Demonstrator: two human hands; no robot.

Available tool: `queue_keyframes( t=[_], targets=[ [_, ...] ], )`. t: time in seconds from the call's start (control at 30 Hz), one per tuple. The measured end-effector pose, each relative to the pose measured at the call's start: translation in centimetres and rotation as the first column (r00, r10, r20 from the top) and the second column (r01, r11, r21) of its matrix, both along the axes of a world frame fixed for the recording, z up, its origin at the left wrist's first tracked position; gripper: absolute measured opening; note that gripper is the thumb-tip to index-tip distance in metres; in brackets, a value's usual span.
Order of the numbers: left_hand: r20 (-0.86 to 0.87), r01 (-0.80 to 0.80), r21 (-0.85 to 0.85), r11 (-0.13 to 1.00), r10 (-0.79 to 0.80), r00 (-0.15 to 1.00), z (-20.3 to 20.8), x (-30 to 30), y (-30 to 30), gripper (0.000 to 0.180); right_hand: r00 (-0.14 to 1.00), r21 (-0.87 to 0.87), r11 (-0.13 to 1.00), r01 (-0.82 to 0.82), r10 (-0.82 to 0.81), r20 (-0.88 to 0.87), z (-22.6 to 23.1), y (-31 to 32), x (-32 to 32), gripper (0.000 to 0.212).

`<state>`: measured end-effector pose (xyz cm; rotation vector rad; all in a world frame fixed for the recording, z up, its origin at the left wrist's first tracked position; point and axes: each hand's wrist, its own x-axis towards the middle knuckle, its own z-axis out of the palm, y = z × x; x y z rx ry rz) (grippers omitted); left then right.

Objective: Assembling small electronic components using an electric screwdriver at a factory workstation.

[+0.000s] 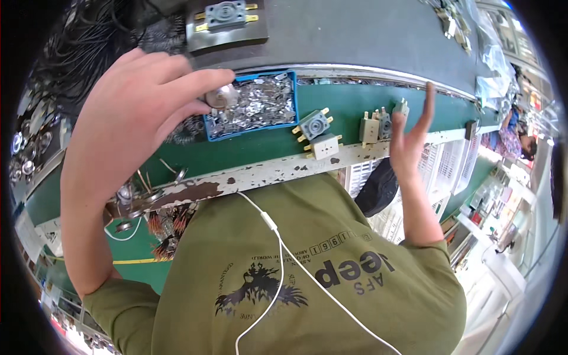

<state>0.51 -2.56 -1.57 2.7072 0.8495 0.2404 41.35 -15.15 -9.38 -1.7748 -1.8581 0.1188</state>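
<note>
My left hand (139, 100) reaches over the left end of a blue tray (294, 97) filled with small shiny metal pieces (260, 103). Its thumb and forefinger pinch a round metal disc (222, 97) above the pieces. At the right, my right hand (409, 145) has its fingers stretched out and apart, holding nothing. Just left of it stand white and grey switch-like blocks (370, 128) with brass tabs, and a smaller block (402, 107) shows by its fingers. Two similar blocks, a grey one (314, 125) and a white one (325, 147), lie between the tray and that group.
A grey block (226, 14) with brass tabs sits on a metal fixture (234, 38) at the far side. Black cables (89, 35) heap at far left. Round metal parts on stems (136, 198) rest at the chipped white bench edge (266, 173). Clear plastic (494, 59) lies far right.
</note>
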Motion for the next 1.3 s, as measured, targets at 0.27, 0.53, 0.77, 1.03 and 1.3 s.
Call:
queue_keyframes(
  t=[0.27, 0.53, 0.77, 1.03, 1.3],
  targets=[
    [-0.049, -0.004, -0.038, 0.999, 0.002, 0.999, -0.2, 0.3, -0.2, 0.043, 0.963, -0.157, 0.954, -0.254, 0.264, 0.05, -1.1, -2.0, -6.1, 0.1],
    [-0.021, 0.011, -0.103, 0.995, -0.013, 1.0, 0.6, 0.3, -0.5, 0.049, 0.925, -0.247, 0.917, -0.311, 0.352, 0.143, 0.3, -0.2, -7.9, 0.065],
    [0.241, -0.141, -0.165, 0.976, 0.178, 0.954, 1.1, 0.9, 2.9, 0.041, 0.948, 0.04, 0.948, -0.316, 0.314, 0.055, 2.7, 2.9, -6.3, 0.059],
    [0.002, -0.322, -0.246, 0.914, 0.332, 0.943, -1.5, 1.3, 5.1, 0.036, 0.726, 0.661, 0.672, -0.333, 0.63, -0.275, 14.0, 15.5, -12.4, 0.052],
    [0.082, -0.261, -0.168, 0.951, 0.278, 0.957, -2.0, 1.8, 5.1, 0.039, 0.694, 0.508, 0.789, -0.344, 0.579, -0.429, 17.1, 23.3, -17.5, 0.036]
  ],
)
